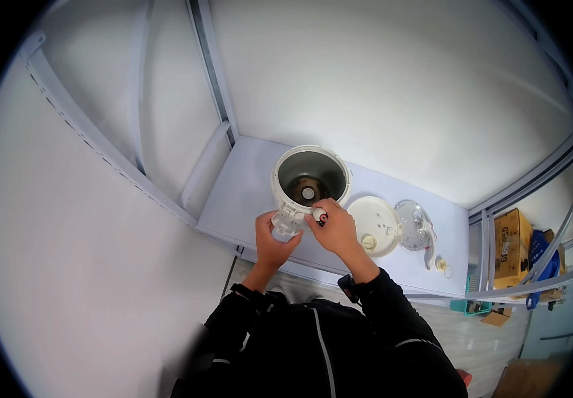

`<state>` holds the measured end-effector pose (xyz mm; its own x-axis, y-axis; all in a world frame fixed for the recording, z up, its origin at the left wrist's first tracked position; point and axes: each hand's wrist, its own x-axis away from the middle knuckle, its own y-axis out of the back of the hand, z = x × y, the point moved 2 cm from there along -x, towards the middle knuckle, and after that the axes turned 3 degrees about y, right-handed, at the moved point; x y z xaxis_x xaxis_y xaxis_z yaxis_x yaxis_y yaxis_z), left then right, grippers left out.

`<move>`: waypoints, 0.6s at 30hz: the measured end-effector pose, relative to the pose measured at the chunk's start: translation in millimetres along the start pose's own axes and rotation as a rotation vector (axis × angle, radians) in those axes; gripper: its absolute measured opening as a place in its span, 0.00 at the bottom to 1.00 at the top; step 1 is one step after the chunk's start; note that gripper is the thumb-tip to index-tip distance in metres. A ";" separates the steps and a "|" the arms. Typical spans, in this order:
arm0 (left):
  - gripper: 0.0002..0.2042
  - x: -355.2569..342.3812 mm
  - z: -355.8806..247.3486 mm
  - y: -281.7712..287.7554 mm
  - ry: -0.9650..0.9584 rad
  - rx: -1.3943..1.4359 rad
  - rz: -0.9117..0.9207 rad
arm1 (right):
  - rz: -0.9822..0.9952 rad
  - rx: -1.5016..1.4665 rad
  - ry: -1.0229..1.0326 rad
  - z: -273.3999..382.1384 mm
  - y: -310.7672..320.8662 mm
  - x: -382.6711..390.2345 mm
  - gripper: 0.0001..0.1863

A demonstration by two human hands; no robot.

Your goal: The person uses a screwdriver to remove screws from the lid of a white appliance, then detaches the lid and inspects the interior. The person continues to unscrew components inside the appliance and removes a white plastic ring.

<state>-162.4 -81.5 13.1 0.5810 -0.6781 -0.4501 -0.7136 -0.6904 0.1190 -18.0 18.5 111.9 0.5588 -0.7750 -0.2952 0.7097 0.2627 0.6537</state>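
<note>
A white rice cooker body [311, 149] stands on the table, its lid off and its grey inside exposed, with a round plate and a pale centre button at the bottom. My left hand [274, 244] is closed round a translucent plastic piece [286, 224] at the cooker's near side, thumb to the right of it. Against the near right rim, my right hand [337, 233] is closed on a small tool with a round white, red and black end [320, 216]. The rest of that tool is hidden under my fingers.
Right of the cooker, a white round lid [382, 215] and a clear round cover [406, 211] lie on the white table [243, 176]. Beside them are a curved white strip [430, 253] and a yellowish small part [441, 264]. Metal frame posts border the table; a cardboard box [510, 242] stands beyond.
</note>
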 end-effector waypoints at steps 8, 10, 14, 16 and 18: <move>0.35 -11.7 -22.0 -8.6 0.039 -0.127 -0.062 | 0.005 0.012 -0.025 1.5 0.3 0.7 0.13; 0.34 -15.2 -25.6 -6.7 0.007 -0.208 -0.045 | 0.006 0.017 -0.028 0.1 -0.5 1.2 0.13; 0.36 -7.1 -16.1 -1.4 0.054 -0.141 -0.020 | 0.002 0.016 -0.021 0.7 -0.8 1.6 0.13; 0.37 -2.3 -3.8 -1.6 0.018 -0.009 -0.013 | -0.008 0.016 -0.014 1.1 -1.0 1.5 0.13; 0.37 0.6 -0.4 0.1 -0.080 -0.106 -0.024 | -0.004 0.011 -0.034 0.2 -1.3 1.9 0.13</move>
<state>-161.9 -82.1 13.3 0.5616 -0.6417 -0.5223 -0.6518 -0.7320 0.1986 -18.0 16.6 110.6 0.5411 -0.7949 -0.2745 0.7069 0.2532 0.6604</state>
